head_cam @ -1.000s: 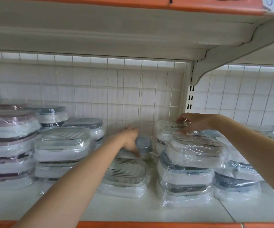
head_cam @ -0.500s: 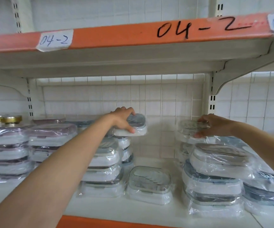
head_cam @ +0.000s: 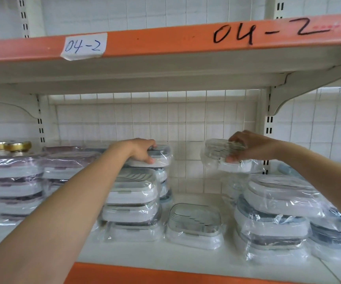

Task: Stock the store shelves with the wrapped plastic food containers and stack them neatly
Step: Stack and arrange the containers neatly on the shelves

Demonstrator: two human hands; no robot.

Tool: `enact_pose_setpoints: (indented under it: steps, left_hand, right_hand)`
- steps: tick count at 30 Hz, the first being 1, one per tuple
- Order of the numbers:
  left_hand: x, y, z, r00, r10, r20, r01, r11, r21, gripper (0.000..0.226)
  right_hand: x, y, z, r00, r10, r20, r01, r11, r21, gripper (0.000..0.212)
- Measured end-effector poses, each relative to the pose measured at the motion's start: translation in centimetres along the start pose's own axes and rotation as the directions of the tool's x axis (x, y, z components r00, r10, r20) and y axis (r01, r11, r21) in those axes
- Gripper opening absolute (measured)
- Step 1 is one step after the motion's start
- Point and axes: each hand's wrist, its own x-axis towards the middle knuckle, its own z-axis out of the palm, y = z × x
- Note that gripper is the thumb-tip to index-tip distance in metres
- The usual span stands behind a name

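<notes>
1. The left hand (head_cam: 143, 150), at mid-frame, grips a wrapped container with a grey lid (head_cam: 157, 157); fingers curl over its top and the thumb presses its near edge. The container sits atop a rear stack (head_cam: 164, 181) against the wire grid back panel (head_cam: 165, 119).
2. The right hand (head_cam: 247, 147), right of centre, pinches a second wrapped container (head_cam: 221, 156) between fingers above and thumb below, holding it tilted in the air above the shelf board (head_cam: 196, 261), clear of the stacks.
3. In front of the left-hand stack stands a three-high stack of white containers (head_cam: 131, 203); the left forearm crosses part of it.
4. A single wrapped container (head_cam: 194, 224) lies alone on the shelf board at lower centre, between the stacks.
5. At lower right a stack with blue-grey lids (head_cam: 274, 218) rises just beneath the lifted container; more wrapped boxes behind it run off the right edge.
6. At the left stand stacks with purplish lids (head_cam: 16, 185), blurred by glare on the wrap, and behind them two gold jar lids (head_cam: 18, 145), their jars hidden.
7. The orange edge of the upper shelf (head_cam: 165, 44) bears "04-2" in black marker at upper right, and a taped paper label (head_cam: 83, 46) reads "04-2" in blue. Another label at the far right edge is cut off and unreadable.
8. No print on the containers can be made out.
</notes>
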Motion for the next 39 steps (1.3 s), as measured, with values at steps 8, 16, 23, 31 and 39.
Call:
enact_pose_setpoints:
  steps: [8, 16, 23, 31, 39]
  left_hand:
    - [-3.6, -3.1, 1.0, 0.968, 0.057, -0.245, -0.077, 0.995, -0.07, 0.053]
    - [-9.2, -6.2, -2.0, 0.788, -0.023, -0.615, -0.248, 0.903, -0.351, 0.016]
    - [-12.7, -8.3, -1.8, 0.757, -0.06, -0.65, -0.217, 0.916, -0.338, 0.015]
    - [-14.6, -4.8, -0.2, 0.76, 0.075, -0.646, -0.328, 0.902, -0.281, 0.011]
    - [-14.1, 2.9, 4.2, 0.778, 0.292, -0.556, -0.458, 0.87, -0.184, 0.01]
  right_hand:
    - [-0.6, -6.1, 0.3, 0.994, -0.092, -0.053, 0.095, 0.993, 0.064, 0.064]
    - [-0.6, -16.3, 1.8, 0.952, -0.262, -0.162, 0.294, 0.929, 0.224, 0.052]
    - [1.9, -22.9, 6.0, 0.952, -0.302, -0.053, 0.304, 0.951, 0.049, 0.056]
    - [-2.2, -19.2, 3.0, 0.976, -0.218, 0.002, 0.217, 0.97, 0.108, 0.047]
    - [-7.9, -9.0, 1.1, 0.999, 0.012, 0.039, -0.012, 1.0, 0.005, 0.027]
